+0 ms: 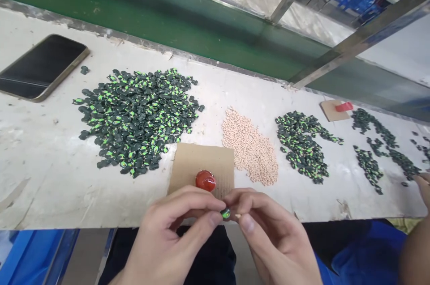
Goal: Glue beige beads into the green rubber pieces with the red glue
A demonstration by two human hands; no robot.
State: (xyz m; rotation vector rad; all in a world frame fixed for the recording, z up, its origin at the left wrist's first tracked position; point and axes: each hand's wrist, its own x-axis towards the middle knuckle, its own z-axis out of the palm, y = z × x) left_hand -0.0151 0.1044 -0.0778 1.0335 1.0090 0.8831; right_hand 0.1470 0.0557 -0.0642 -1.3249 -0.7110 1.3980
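Note:
Between thumb and forefinger, my left hand (181, 227) pinches a small dark green piece (225, 213) with bright green markings. Close beside it, my right hand (268, 229) grips a tiny pale bead (238, 215) at its fingertips. The two held things are a little apart. Just beyond my hands lies a square of cardboard (188, 164) bearing a glossy red-orange blob (206, 180). A heap of pale pinkish beads (250, 146) spreads to the right of the cardboard. To its left is a large pile of dark and bright green pieces (141, 115).
A phone (42, 65) rests at the far left of the white table (50, 151). Smaller green piles (302, 144) and another cardboard piece (336, 110) with a red blob lie on the right. Another person's hand (423, 186) is at the right edge. A green belt (134, 12) runs behind.

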